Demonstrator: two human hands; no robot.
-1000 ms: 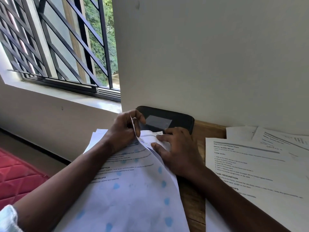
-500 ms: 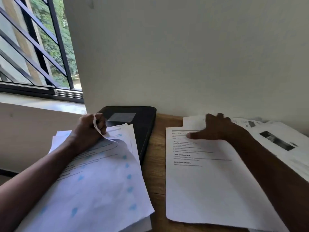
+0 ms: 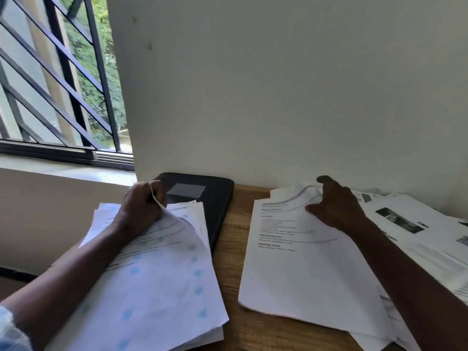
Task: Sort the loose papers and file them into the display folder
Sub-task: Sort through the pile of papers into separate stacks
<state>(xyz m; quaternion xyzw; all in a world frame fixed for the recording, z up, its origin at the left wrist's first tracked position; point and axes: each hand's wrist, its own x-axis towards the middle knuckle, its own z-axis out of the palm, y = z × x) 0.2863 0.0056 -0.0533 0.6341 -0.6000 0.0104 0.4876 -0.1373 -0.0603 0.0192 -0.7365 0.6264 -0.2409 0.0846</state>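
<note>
Two hands work three spreads of paper on a wooden desk [image 3: 234, 252]. At lower left, the left hand [image 3: 144, 206] pinches the curled top corner of the uppermost page of a blue-spotted stack [image 3: 162, 287], which overlaps the one black display folder [image 3: 217, 201] lying against the wall at centre. The right hand [image 3: 336, 206], fingers bent, seems to gather the buckled top edge of a printed sheet [image 3: 298, 274]. A third pile [image 3: 417, 239] is cut off at right, and the sheets in each pile cannot be counted.

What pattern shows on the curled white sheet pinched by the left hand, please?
Pale blue spots, scattered over the curled white sheet; the head view shows it.
</note>
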